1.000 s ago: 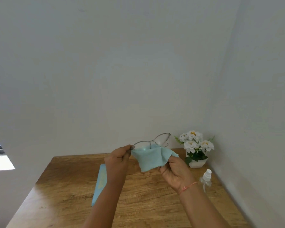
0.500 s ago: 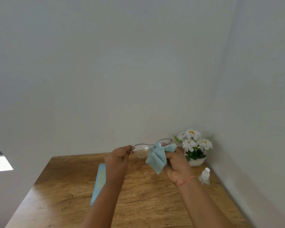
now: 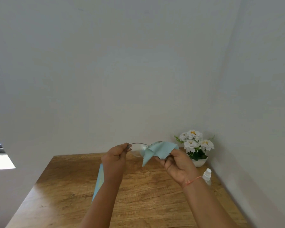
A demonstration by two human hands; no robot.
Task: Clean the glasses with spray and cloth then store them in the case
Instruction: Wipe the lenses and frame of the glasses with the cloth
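Note:
I hold clear-framed glasses (image 3: pixel 137 149) up above the wooden table (image 3: pixel 146 195). My left hand (image 3: pixel 115 157) pinches their left end. My right hand (image 3: pixel 176 165) grips a light blue cloth (image 3: pixel 160 150) that is wrapped over the right lens, which it hides. The left lens shows bare. A light blue case (image 3: pixel 99 180) lies on the table, partly behind my left forearm. A small white spray bottle (image 3: pixel 206 176) stands at the right, just behind my right wrist.
A white pot of white flowers (image 3: pixel 195 148) stands in the back right corner against the walls. The table's left edge runs diagonally at the lower left, and a wall borders its right side.
The cloth moved from hanging below the left lens onto the right lens. My right hand rose with it and now spreads it over that lens. My left hand stayed put.

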